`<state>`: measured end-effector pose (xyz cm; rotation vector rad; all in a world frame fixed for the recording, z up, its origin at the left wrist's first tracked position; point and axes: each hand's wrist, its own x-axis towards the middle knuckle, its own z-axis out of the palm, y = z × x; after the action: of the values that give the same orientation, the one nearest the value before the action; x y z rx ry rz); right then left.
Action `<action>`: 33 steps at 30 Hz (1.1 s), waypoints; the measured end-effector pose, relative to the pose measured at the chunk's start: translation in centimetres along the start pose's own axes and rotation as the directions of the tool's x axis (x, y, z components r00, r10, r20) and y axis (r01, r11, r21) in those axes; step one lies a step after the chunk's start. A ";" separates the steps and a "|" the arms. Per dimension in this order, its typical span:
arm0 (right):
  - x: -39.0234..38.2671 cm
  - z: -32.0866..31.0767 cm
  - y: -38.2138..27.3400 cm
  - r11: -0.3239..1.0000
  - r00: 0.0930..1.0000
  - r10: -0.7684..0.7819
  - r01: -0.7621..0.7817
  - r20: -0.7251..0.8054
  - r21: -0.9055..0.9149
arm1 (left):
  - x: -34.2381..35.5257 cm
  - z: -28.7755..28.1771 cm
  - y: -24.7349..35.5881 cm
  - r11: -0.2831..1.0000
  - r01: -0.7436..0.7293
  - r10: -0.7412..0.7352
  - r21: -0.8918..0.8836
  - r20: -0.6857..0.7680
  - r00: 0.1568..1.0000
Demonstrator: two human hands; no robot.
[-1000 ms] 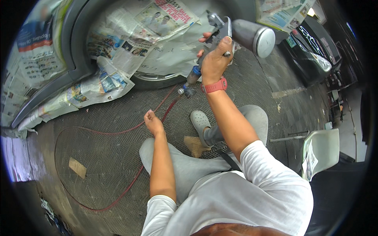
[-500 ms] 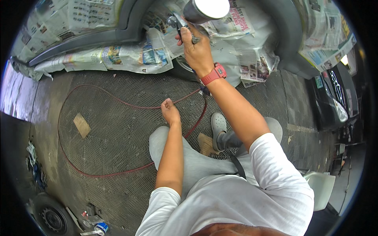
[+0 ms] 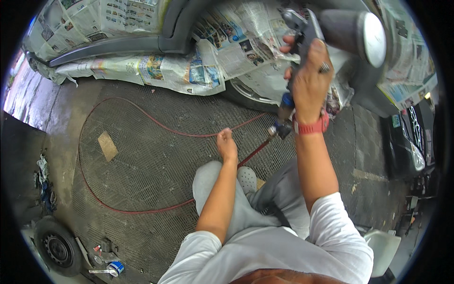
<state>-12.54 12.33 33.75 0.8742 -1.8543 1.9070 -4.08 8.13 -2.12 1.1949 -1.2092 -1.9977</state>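
Note:
My right hand (image 3: 312, 83), with a red watch on its wrist, is closed round the handle of a spray gun (image 3: 309, 31). The gun's dark, blurred paint cup (image 3: 347, 32) tilts to the right, its pale round end outward. Below the grip, a hose fitting (image 3: 283, 128) joins a thin red air hose (image 3: 257, 154). My left hand (image 3: 227, 144) is closed on that hose in front of my knee; the fingers partly cover it. Beyond the gun stands a grey car body panel (image 3: 172, 40), with newspaper sheets (image 3: 236, 47) masking parts around it.
A wheel (image 3: 250, 97) shows under the paper. The hose loops across the textured floor, around a piece of cardboard (image 3: 107, 146). A loose wheel (image 3: 56, 246) and a blue-and-white roll or can (image 3: 115, 269) lie lower left. A black car (image 3: 409, 142) and a pale chair (image 3: 380, 251) are at right.
My right hand has swung the spray gun to the right and closer, and its cup now tips sideways. My left hand sits slightly farther right, still at the hose. My view has shifted a little.

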 end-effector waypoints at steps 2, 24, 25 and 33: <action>0.2 0.4 0.2 1.000 1.000 -0.014 0.014 -0.025 0.005 | -1.4 0.2 1.1 0.999 -0.037 0.036 0.021 0.020 0.999; 10.1 -2.5 -14.4 0.789 0.833 0.545 -0.548 -0.096 -0.277 | -32.7 -24.0 27.0 0.349 0.556 -0.546 0.755 -0.319 0.775; 10.6 -2.8 -15.4 0.781 0.829 0.546 -0.556 -0.121 -0.285 | -34.5 -27.5 26.5 0.295 0.597 -0.578 0.746 -0.358 0.733; 10.7 4.6 -16.5 0.770 0.822 0.542 -0.568 -0.174 -0.291 | -38.3 -36.8 29.4 0.153 0.623 -0.661 0.767 -0.390 0.641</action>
<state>-9.30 7.42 53.03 0.1264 -2.4819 1.7911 46.18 7.88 31.98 2.5994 -2.1308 -1.8612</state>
